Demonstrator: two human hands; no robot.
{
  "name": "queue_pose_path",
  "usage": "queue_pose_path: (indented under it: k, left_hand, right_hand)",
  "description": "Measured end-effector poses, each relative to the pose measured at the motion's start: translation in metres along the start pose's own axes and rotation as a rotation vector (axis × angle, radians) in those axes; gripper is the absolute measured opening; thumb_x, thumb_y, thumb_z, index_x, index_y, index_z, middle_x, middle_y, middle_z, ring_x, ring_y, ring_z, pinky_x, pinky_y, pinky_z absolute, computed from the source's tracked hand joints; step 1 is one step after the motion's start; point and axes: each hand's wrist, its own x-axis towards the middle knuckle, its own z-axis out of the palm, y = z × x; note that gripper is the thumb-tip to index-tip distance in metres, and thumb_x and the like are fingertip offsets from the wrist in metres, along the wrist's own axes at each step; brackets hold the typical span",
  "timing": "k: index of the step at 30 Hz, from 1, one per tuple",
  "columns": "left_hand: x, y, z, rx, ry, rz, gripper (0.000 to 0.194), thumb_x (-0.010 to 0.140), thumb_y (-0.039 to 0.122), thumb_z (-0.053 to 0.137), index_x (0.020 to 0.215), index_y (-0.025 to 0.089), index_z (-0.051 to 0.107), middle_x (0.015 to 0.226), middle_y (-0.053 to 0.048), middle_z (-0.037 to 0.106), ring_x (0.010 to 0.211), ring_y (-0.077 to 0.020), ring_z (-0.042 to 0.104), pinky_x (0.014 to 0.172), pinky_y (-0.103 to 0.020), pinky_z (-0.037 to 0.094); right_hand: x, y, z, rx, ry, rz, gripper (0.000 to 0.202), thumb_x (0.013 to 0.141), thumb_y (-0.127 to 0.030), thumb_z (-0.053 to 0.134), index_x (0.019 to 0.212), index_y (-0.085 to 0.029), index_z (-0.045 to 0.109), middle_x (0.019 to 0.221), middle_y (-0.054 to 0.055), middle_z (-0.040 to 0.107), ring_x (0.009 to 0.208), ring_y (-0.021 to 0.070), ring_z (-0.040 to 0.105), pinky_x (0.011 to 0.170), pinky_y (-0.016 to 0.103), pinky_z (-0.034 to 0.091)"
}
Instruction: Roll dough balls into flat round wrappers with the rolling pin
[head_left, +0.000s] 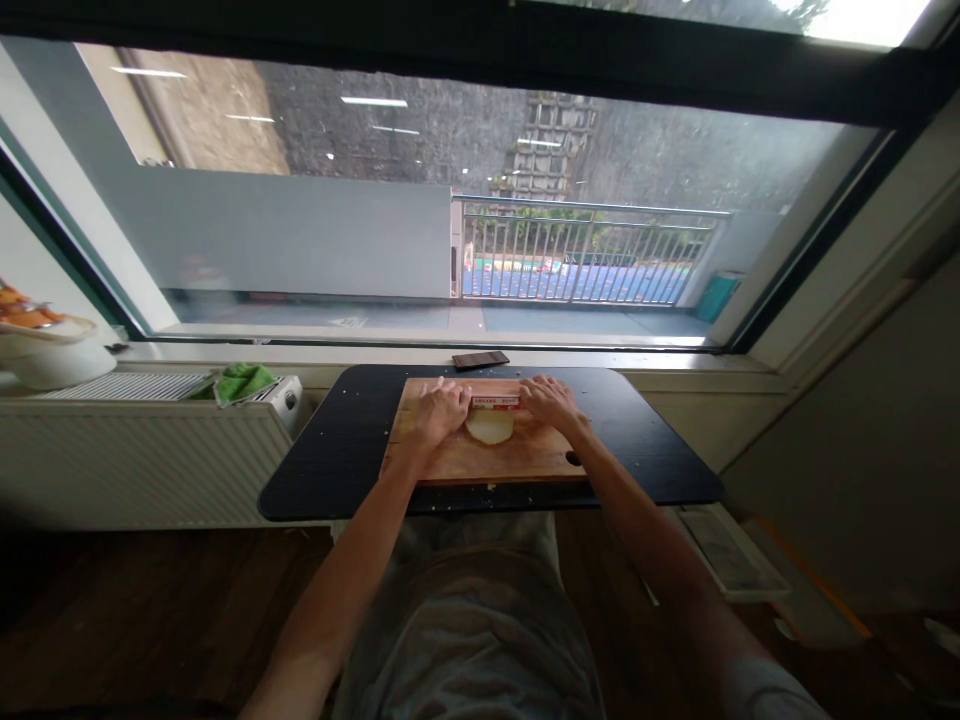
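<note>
A flat, pale round of dough [490, 427] lies on the wooden cutting board [465, 467]. Across its far edge rests a red-and-white printed bar [496, 400], a box or a roll; I cannot tell which. My left hand [442, 408] is closed over the bar's left end. At the other end, my right hand [553, 402] grips it the same way, fingers curled over the top. Both ends of the bar are hidden under my hands. The board sits on a small black table [337, 440] in front of me.
A dark flat block [480, 360] lies by the windowsill, beyond the board. To the left stands a white radiator [150, 465] with a green cloth [244, 382] on it and a white pot [52, 350] behind. Crumbs dot the tabletop. A large window rises directly ahead.
</note>
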Motion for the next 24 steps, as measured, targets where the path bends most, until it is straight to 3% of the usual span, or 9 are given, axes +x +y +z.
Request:
queue_pose_path:
  k: [4,9,14,17,20,24]
  left_hand:
    - [-0.008,0.002,-0.006,0.039,-0.01,-0.006,0.05,0.115,0.041,0.033,0.117,0.021,0.079,0.135,-0.013,0.079,0.135,-0.0312,0.068,0.12,-0.049,0.048]
    - [-0.027,0.008,-0.014,0.045,0.014,0.029,0.051,0.115,0.039,0.032,0.114,0.02,0.08,0.129,-0.014,0.08,0.131,-0.0303,0.069,0.119,-0.045,0.049]
    - [-0.045,0.008,-0.008,0.037,0.016,0.043,0.055,0.115,0.04,0.03,0.115,0.016,0.079,0.129,-0.017,0.079,0.133,-0.0311,0.068,0.122,-0.046,0.046]
    - [-0.045,0.007,-0.001,0.025,0.021,0.034,0.054,0.115,0.039,0.03,0.122,0.014,0.078,0.137,-0.018,0.077,0.144,-0.0315,0.062,0.126,-0.048,0.042]
    - [-0.036,0.006,0.003,0.027,0.033,0.012,0.052,0.114,0.039,0.032,0.134,0.014,0.073,0.149,-0.019,0.072,0.154,-0.0324,0.053,0.131,-0.052,0.036]
    - [-0.018,0.005,0.004,0.016,0.031,-0.016,0.056,0.113,0.037,0.03,0.151,0.012,0.064,0.163,-0.019,0.06,0.162,-0.0354,0.042,0.133,-0.061,0.03]
  right_hand:
    - [-0.019,-0.005,0.001,-0.058,0.044,-0.045,0.035,0.111,-0.024,0.042,0.129,-0.023,0.073,0.141,0.016,0.074,0.129,0.0301,0.066,0.116,0.049,0.047]
    - [-0.055,-0.021,-0.005,-0.042,0.106,-0.03,0.041,0.112,-0.027,0.039,0.141,-0.021,0.068,0.153,0.018,0.068,0.137,0.0321,0.064,0.118,0.051,0.048]
    - [-0.08,-0.04,-0.019,0.04,0.196,0.067,0.049,0.116,-0.035,0.035,0.146,-0.012,0.065,0.147,0.021,0.071,0.137,0.0316,0.065,0.119,0.046,0.046]
    - [-0.083,-0.041,-0.019,0.048,0.191,0.08,0.049,0.117,-0.036,0.034,0.148,-0.011,0.064,0.141,0.021,0.074,0.132,0.0298,0.069,0.115,0.041,0.049]
    - [-0.077,-0.034,-0.009,0.054,0.134,-0.008,0.044,0.116,-0.03,0.038,0.149,-0.017,0.064,0.144,0.019,0.074,0.132,0.028,0.069,0.113,0.04,0.051]
    - [-0.055,-0.019,0.005,0.034,0.13,-0.098,0.049,0.112,-0.024,0.043,0.158,-0.023,0.058,0.166,0.014,0.058,0.156,0.0301,0.051,0.126,0.054,0.042]
